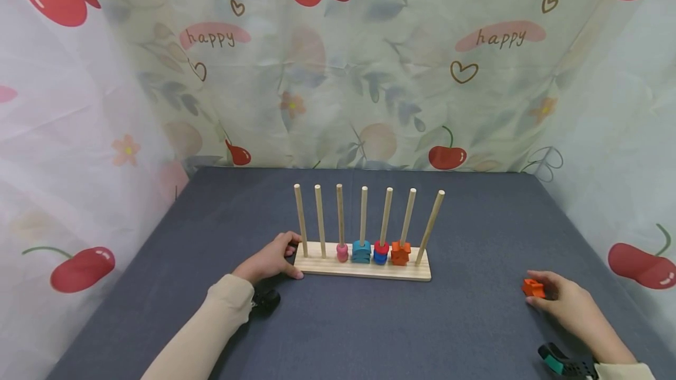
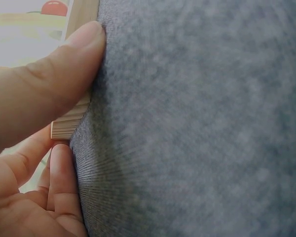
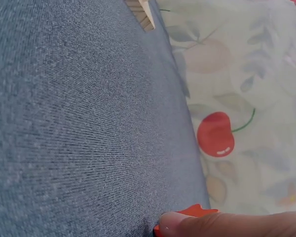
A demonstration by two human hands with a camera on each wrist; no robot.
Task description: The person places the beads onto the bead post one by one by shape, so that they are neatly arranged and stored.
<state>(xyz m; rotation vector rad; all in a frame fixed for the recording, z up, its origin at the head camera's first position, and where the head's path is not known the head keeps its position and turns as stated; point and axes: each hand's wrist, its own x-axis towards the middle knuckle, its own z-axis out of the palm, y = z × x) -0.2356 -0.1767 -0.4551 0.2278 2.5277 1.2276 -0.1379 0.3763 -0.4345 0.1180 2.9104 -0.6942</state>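
A wooden peg board (image 1: 364, 271) with several upright pegs stands mid-table. My left hand (image 1: 270, 260) grips its left end, thumb along the front edge and fingers behind; the left wrist view shows the thumb and fingers about the wood corner (image 2: 64, 128). Pink beads (image 1: 342, 252), teal beads (image 1: 361, 252), a red bead (image 1: 381, 247) over a blue one (image 1: 380, 258), and orange star-like beads (image 1: 400, 253) sit low on four neighbouring pegs. Far to the right, my right hand (image 1: 573, 309) pinches an orange star-like bead (image 1: 533, 288) between thumb and fingers. The right wrist view shows only part of this bead.
A dark grey cloth (image 1: 422, 321) covers the table. Pale curtains (image 1: 348, 75) printed with cherries and leaves hang behind and on both sides. Wrist devices show at the left wrist (image 1: 266, 302) and the right wrist (image 1: 567, 362).
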